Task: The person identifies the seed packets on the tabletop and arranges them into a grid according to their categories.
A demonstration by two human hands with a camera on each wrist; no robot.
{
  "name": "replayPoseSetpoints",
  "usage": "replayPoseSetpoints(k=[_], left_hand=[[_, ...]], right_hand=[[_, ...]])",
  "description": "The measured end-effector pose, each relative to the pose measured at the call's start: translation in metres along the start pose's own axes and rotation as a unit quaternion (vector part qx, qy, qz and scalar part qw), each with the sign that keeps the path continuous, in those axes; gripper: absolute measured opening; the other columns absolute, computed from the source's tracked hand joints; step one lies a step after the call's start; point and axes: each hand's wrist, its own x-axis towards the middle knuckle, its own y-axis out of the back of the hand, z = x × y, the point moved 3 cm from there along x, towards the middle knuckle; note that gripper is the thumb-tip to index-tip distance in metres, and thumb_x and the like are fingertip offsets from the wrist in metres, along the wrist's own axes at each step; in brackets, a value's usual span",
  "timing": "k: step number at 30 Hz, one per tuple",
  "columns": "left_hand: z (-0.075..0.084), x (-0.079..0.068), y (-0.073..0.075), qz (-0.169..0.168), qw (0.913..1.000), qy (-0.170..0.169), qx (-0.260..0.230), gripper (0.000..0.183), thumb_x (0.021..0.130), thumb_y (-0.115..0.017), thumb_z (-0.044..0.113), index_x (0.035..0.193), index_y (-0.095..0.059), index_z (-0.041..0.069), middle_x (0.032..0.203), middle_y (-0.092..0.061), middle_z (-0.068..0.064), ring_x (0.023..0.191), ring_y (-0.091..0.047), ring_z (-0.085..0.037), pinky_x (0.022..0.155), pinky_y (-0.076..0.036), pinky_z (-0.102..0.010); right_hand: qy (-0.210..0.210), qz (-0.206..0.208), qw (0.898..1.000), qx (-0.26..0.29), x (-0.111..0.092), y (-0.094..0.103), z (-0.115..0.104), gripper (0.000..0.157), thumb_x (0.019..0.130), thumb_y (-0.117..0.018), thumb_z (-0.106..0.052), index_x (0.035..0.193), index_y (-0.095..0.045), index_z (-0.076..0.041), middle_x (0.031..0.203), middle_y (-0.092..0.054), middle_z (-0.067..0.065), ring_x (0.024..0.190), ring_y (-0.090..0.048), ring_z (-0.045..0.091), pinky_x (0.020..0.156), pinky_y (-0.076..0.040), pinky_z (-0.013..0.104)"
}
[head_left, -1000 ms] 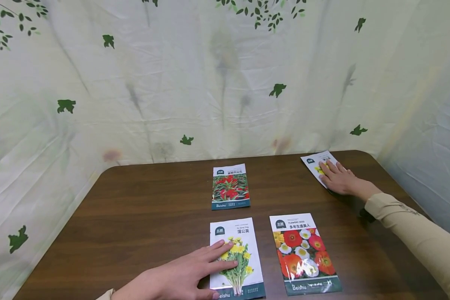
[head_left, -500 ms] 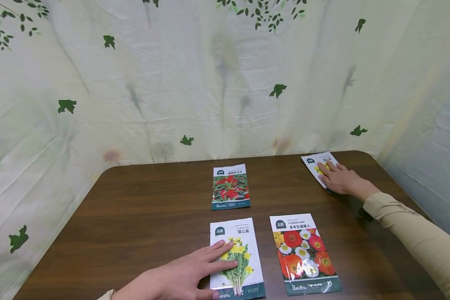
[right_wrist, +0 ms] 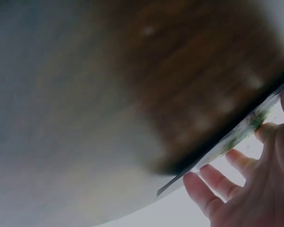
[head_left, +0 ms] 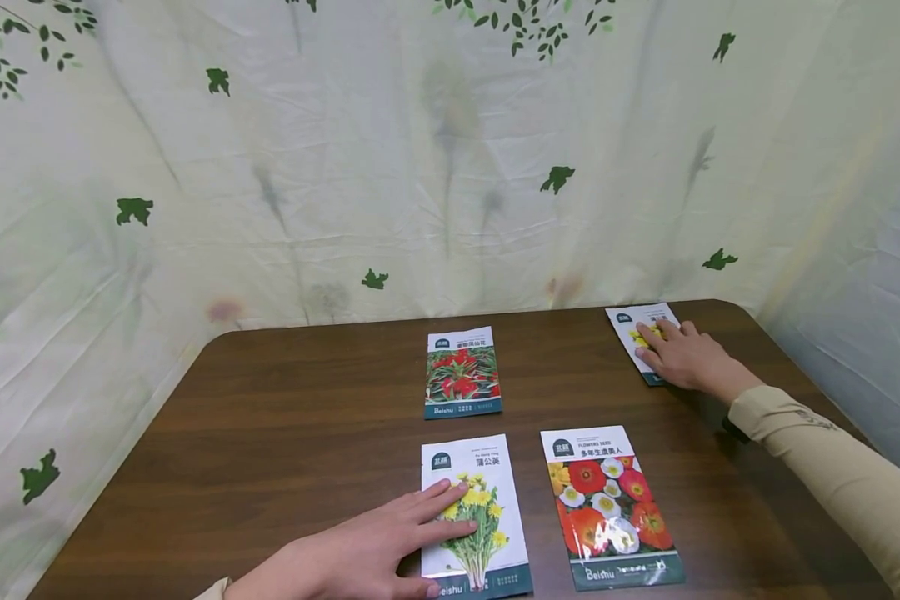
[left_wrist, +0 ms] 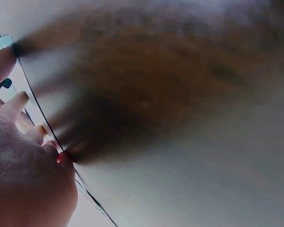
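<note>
My left hand (head_left: 378,537) rests with spread, mostly straight fingers on a white seed packet (head_left: 508,500) showing yellow dandelion flowers, at the near middle of the table. At the far right corner, my right hand (head_left: 693,360) lies over another white packet with yellow flowers (head_left: 630,321), its fingertips on the print and its palm hiding the lower right part. The left wrist view has the left hand (left_wrist: 26,165) with fingertips down at the surface. In the right wrist view, the fingertips of the right hand (right_wrist: 260,175) touch the packet (right_wrist: 241,135).
A packet with red flowers (head_left: 462,375) lies flat at the back middle of the brown wooden table (head_left: 285,433). Right of the left hand's packet is one with red, orange and white poppies (head_left: 607,508). A leaf-patterned white curtain (head_left: 307,167) hangs behind the table.
The packet under my right hand has turned slightly, and more of its lower green edge shows. My left hand stays where it was on its packet.
</note>
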Motion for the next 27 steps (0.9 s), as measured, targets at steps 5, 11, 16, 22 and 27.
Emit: replayPoseSetpoints(k=[5, 11, 16, 22, 27], left_hand=[[-0.0003, 0.0005, 0.0000, -0.004, 1.0000, 0.006, -0.006, 0.059, 0.098, -0.043, 0.058, 0.154, -0.029, 0.041, 0.164, -0.011, 0.008, 0.149, -0.012, -0.022, 0.110, -0.031, -0.051], [-0.0005, 0.0005, 0.0001, -0.008, 0.9999, 0.007, -0.008, 0.060, 0.098, -0.042, 0.059, 0.153, -0.029, 0.041, 0.164, -0.011, 0.008, 0.149, -0.012, -0.022, 0.110, -0.031, -0.051], [-0.0010, 0.0011, 0.0001, -0.008, 0.9999, 0.005, -0.008, 0.060, 0.098, -0.042, 0.060, 0.153, -0.029, 0.041, 0.164, -0.011, 0.008, 0.149, -0.012, -0.022, 0.110, -0.031, -0.051], [-0.0016, 0.0008, 0.0003, -0.005, 1.0000, 0.003, -0.005, 0.060, 0.098, -0.042, 0.060, 0.153, -0.029, 0.041, 0.164, -0.011, 0.007, 0.149, -0.012, -0.022, 0.109, -0.032, -0.051], [-0.0015, 0.0014, -0.0005, -0.008, 0.9999, 0.008, -0.010, 0.060, 0.098, -0.044, 0.059, 0.153, -0.030, 0.042, 0.163, -0.012, 0.008, 0.149, -0.012, -0.022, 0.109, -0.032, -0.051]], right_hand=[[0.013, 0.013, 1.000, 0.008, 0.0014, -0.0017, -0.0006, 0.063, 0.105, -0.040, -0.039, 0.151, -0.031, 0.002, 0.150, -0.027, 0.033, 0.132, -0.026, 0.057, 0.104, -0.023, 0.068], [0.035, -0.007, 0.997, 0.062, 0.0039, -0.0054, 0.0004, 0.064, 0.106, -0.039, -0.035, 0.152, -0.024, 0.005, 0.155, -0.015, 0.034, 0.138, -0.008, 0.059, 0.106, -0.011, 0.072], [0.038, -0.031, 0.995, 0.084, 0.0054, -0.0068, 0.0029, 0.065, 0.106, -0.036, -0.036, 0.153, -0.020, 0.006, 0.155, -0.012, 0.034, 0.138, -0.006, 0.060, 0.105, -0.010, 0.073], [0.029, -0.051, 0.993, 0.103, 0.0070, -0.0073, 0.0040, 0.071, 0.106, -0.033, -0.044, 0.153, -0.015, 0.006, 0.156, -0.007, 0.034, 0.139, -0.001, 0.058, 0.105, -0.006, 0.073], [0.029, -0.055, 0.992, 0.113, 0.0064, -0.0063, 0.0016, 0.071, 0.106, -0.034, -0.043, 0.153, -0.016, 0.006, 0.155, -0.007, 0.035, 0.139, -0.002, 0.059, 0.104, -0.008, 0.074]])
